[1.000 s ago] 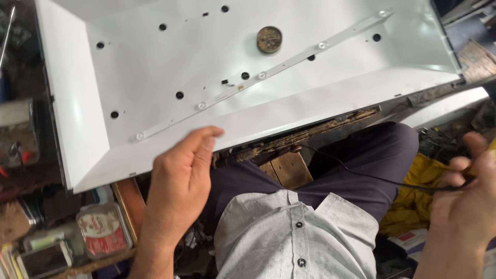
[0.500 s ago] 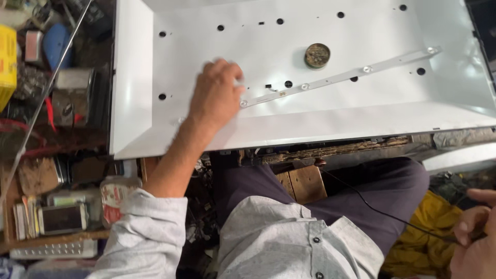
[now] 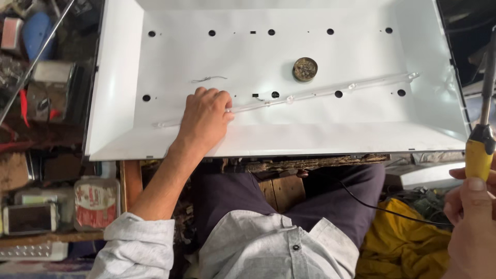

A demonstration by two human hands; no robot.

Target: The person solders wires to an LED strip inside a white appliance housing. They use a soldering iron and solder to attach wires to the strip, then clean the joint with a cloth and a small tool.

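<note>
A large white panel (image 3: 310, 46) with several round holes lies in front of me. Across it runs a long thin white strip (image 3: 320, 93). My left hand (image 3: 204, 116) rests on the strip near its left part, fingers curled and pressing on it. A small round tin of brownish paste (image 3: 305, 69) sits just above the strip. At the right edge my right hand (image 3: 473, 217) grips a soldering iron with a yellow handle (image 3: 480, 152), its shaft pointing up. A thin bit of wire (image 3: 207, 79) lies above my left hand.
A black cord (image 3: 372, 204) runs across my lap to the iron. Yellow cloth (image 3: 400, 243) lies at lower right. Cluttered shelves at left hold a phone (image 3: 28, 218), a jar (image 3: 95, 202) and boxes. A wooden bench edge (image 3: 310, 164) shows under the panel.
My left hand has moved from the panel's near edge onto the strip. My right hand has risen into view at the right holding the soldering iron.
</note>
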